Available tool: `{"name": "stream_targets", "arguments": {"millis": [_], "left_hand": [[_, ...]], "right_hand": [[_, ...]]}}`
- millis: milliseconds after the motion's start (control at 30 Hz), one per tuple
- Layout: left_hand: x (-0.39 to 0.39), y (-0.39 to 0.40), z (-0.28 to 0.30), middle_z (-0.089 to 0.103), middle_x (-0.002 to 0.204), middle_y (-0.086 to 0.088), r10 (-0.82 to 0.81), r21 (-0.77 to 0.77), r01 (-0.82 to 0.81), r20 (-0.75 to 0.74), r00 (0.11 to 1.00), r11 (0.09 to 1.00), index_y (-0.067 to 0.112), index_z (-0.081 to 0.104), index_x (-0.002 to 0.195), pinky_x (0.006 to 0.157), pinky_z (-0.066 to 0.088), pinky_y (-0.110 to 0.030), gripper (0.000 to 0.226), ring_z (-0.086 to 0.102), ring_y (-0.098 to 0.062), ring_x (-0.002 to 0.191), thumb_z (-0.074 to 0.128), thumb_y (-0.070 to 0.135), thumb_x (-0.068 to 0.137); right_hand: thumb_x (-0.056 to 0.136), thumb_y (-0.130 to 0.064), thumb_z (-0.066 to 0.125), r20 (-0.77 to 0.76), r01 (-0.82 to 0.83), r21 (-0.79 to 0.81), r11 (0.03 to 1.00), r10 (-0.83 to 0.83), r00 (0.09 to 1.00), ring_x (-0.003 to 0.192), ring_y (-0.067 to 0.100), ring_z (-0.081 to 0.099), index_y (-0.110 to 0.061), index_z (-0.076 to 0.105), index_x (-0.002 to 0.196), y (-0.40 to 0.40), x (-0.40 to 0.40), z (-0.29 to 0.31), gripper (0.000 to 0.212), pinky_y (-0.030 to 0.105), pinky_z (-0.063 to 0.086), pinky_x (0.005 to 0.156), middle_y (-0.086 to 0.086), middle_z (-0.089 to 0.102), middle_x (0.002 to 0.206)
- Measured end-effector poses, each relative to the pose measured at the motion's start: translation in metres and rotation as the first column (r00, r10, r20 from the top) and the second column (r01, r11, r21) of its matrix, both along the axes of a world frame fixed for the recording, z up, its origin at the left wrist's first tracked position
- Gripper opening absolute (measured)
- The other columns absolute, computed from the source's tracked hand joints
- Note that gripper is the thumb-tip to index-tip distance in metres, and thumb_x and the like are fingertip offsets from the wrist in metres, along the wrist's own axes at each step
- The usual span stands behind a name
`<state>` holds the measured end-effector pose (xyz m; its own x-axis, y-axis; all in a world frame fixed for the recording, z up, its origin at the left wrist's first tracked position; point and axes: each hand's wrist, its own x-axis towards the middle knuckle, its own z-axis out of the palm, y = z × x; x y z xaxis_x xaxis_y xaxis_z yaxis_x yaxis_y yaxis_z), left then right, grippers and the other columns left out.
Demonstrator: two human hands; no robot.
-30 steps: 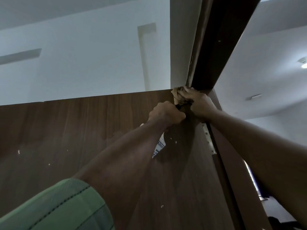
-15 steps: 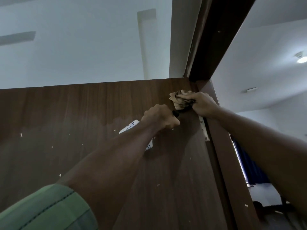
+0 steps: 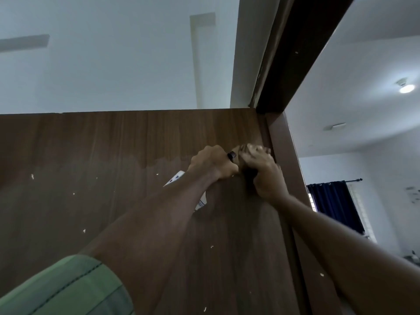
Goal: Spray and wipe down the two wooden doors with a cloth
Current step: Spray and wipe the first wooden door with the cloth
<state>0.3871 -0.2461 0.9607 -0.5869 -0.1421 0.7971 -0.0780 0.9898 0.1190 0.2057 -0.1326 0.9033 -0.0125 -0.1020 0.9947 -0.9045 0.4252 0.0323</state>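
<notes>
A dark wooden door [image 3: 102, 169] fills the lower left of the head view, speckled with pale spots. My left hand [image 3: 212, 162] grips a white spray bottle [image 3: 177, 178], its black nozzle showing at my knuckles and its body mostly hidden behind my forearm. My right hand [image 3: 264, 172] holds a bunched tan cloth [image 3: 246, 148] pressed against the door near its hinge edge, just below the top corner. The cloth is mostly hidden under my fingers. Both hands are close together, almost touching.
The dark door frame [image 3: 286, 155] runs along the door's right edge and its head jamb [image 3: 300, 51] crosses overhead. Beyond it is a room with a navy curtain [image 3: 336, 205] and a ceiling light [image 3: 406, 88]. White wall and ceiling lie above the door.
My right hand with the cloth has slid down from the door's top corner along the hinge edge. My left hand with the bottle has stayed close beside it.
</notes>
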Motion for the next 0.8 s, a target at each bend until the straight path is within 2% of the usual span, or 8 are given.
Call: {"name": "stream_targets", "arguments": {"millis": [100,200,300,400,467,567,667,800], "left_hand": [[0.003,-0.002,0.000,0.067,0.084,-0.003,-0.012,0.002,0.012,0.009,1.000,1.000,0.020,0.059,0.075,0.072,0.055,-0.035,0.028,0.066,-0.023,0.075,0.071,0.039,0.090],[0.009,-0.010,0.001,0.064,0.086,-0.002,-0.012,0.065,0.013,-0.021,1.000,0.998,0.015,0.061,0.089,0.077,0.055,-0.038,0.026,0.065,-0.022,0.078,0.069,0.040,0.093],[0.014,-0.018,-0.003,0.065,0.086,-0.002,0.030,0.094,-0.029,-0.015,0.999,0.995,0.015,0.062,0.090,0.075,0.053,-0.037,0.023,0.066,-0.024,0.080,0.068,0.037,0.091],[0.016,-0.023,-0.008,0.069,0.089,-0.005,0.058,0.082,-0.058,0.005,0.998,0.995,0.018,0.059,0.078,0.077,0.057,-0.038,0.022,0.070,-0.028,0.085,0.067,0.036,0.087],[0.016,-0.027,-0.009,0.069,0.088,-0.005,0.048,0.095,-0.049,0.014,0.999,0.994,0.017,0.058,0.079,0.074,0.057,-0.037,0.024,0.069,-0.025,0.082,0.068,0.036,0.089],[0.017,-0.033,-0.012,0.068,0.087,-0.004,0.019,0.130,-0.016,-0.024,1.000,0.991,0.015,0.062,0.085,0.078,0.061,-0.039,0.022,0.069,-0.024,0.081,0.068,0.035,0.091],[0.022,-0.041,-0.020,0.068,0.090,-0.005,0.031,0.166,-0.021,-0.059,0.998,0.986,0.016,0.063,0.086,0.081,0.062,-0.040,0.019,0.069,-0.026,0.085,0.069,0.033,0.092],[0.026,-0.048,-0.022,0.065,0.085,-0.002,0.017,0.147,-0.009,-0.052,0.998,0.989,0.017,0.065,0.087,0.065,0.054,-0.032,0.018,0.065,-0.021,0.075,0.070,0.034,0.092]], "right_hand": [[0.075,0.019,0.043,0.120,-0.027,-0.071,0.997,0.035,0.992,0.153,0.025,0.029,-0.029,0.056,0.147,-0.001,0.012,0.033,0.088,0.059,0.040,0.114,-0.003,0.043,0.160],[0.081,0.022,0.052,0.045,0.009,-0.153,0.988,-0.003,0.999,0.153,0.024,0.031,-0.026,0.062,0.142,-0.023,0.023,-0.038,0.078,0.052,0.031,0.122,-0.002,0.046,0.159],[0.082,0.023,0.053,-0.022,0.019,-0.098,0.995,-0.021,1.000,0.156,0.021,0.026,-0.029,0.061,0.144,-0.022,0.020,-0.082,0.081,0.045,0.024,0.127,-0.005,0.043,0.160],[0.075,0.025,0.047,0.042,0.018,-0.062,0.998,-0.015,0.999,0.154,0.025,0.029,-0.027,0.060,0.144,-0.007,0.010,-0.022,0.087,0.058,0.035,0.118,-0.001,0.044,0.161],[0.074,0.019,0.046,0.144,0.024,-0.075,0.997,-0.013,0.989,0.154,0.027,0.025,-0.029,0.057,0.146,-0.006,0.017,0.015,0.088,0.059,0.034,0.117,-0.003,0.039,0.163],[0.088,0.012,0.052,0.105,0.016,-0.049,0.999,-0.011,0.994,0.154,0.025,0.027,-0.033,0.060,0.142,-0.029,0.030,-0.018,0.072,0.057,0.029,0.123,-0.006,0.039,0.163],[0.085,0.020,0.052,0.008,-0.020,0.021,1.000,0.020,1.000,0.158,0.015,0.017,-0.035,0.057,0.146,-0.049,0.041,-0.093,0.082,0.041,0.014,0.128,-0.011,0.033,0.165],[0.087,0.021,0.045,0.011,-0.036,0.058,0.998,0.035,0.999,0.158,0.018,0.017,-0.029,0.055,0.147,-0.045,0.044,-0.028,0.079,0.047,0.011,0.129,-0.005,0.035,0.165]]}}
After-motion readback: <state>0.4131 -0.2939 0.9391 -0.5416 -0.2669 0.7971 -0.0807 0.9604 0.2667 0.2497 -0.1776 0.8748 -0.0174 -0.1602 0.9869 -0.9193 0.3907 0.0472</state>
